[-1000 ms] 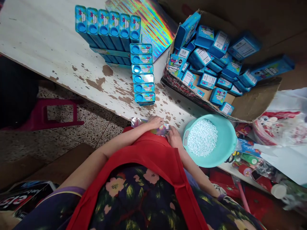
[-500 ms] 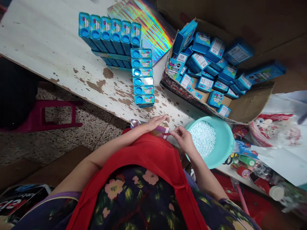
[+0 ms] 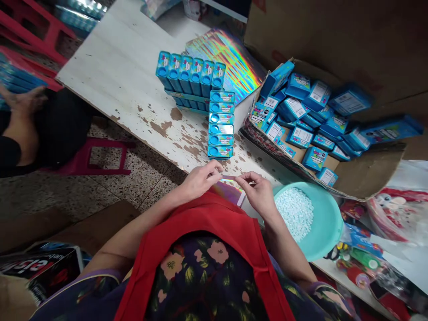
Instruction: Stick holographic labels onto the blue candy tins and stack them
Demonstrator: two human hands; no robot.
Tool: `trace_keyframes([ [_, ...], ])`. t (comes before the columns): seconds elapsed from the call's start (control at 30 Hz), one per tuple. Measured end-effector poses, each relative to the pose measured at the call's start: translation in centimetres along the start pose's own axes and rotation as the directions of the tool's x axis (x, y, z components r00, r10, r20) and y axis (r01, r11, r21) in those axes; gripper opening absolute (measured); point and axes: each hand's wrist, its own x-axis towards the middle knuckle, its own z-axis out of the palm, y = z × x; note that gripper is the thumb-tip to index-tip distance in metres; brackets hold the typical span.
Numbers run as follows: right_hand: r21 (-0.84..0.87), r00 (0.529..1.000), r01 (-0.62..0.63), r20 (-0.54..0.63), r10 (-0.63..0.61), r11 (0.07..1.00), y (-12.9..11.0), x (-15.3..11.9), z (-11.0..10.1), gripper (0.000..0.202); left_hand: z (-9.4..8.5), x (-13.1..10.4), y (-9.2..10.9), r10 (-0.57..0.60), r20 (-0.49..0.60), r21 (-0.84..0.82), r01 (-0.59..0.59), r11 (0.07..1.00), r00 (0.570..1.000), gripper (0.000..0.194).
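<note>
One co-worker's hand [image 3: 25,99], far left, lies with its fingers spread beside a stack of blue packs [image 3: 18,71]. Next to that person's dark clothing, a magenta stool [image 3: 87,157] stands on the speckled floor [image 3: 142,187], and below it a black box [image 3: 55,272] with white and red lettering lies by brown cardboard [image 3: 103,227]. On the worn white table [image 3: 130,67], six blue tins stand side by side; a second row [image 3: 221,127] of six runs from their right end toward the worker, in front of rainbow-sheened sheets [image 3: 222,51]. Close to the table's edge, the worker's left hand [image 3: 202,179] is curled, thumb near forefinger; whether it grips anything cannot be made out. Between the two hands, over the red apron [image 3: 207,214], is a piece of shiny film [image 3: 231,191], a thin strip [image 3: 228,177] at its upper edge. The right hand [image 3: 257,191] pinches the strip between thumb and forefinger. Behind it, a cardboard carton [image 3: 379,183] holds a jumble of blue boxes [image 3: 314,158]. A turquoise bowl [image 3: 326,240] of small white pieces [image 3: 296,214] sits just beside the right forearm; at far right lies a clear plastic bag [image 3: 394,214] with red and white contents.
</note>
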Motion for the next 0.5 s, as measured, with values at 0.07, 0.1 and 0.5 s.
trace_keyframes([
  [0.07, -0.008, 0.997, 0.073, 0.016, -0.073, 0.997, -1.7, 1.5, 0.9, 0.026, -1.9, -0.1, -0.3, 0.027, -0.062, 0.043, -0.024, 0.999, 0.998, 0.019],
  [0.1, -0.013, 0.995, 0.100, 0.012, -0.100, 0.995, -2.4, 2.4, 1.4, 0.025, -2.8, 0.1, -0.6, 0.047, -0.099, 0.069, -0.040, 0.997, 0.994, 0.019],
  [0.5, -0.172, 0.959, 0.052, -0.268, -0.097, 0.984, -2.2, 8.4, 4.4, 0.029, 0.9, 6.3, -6.7, -0.020, -0.392, -0.037, 0.006, 0.999, 0.920, 0.018],
])
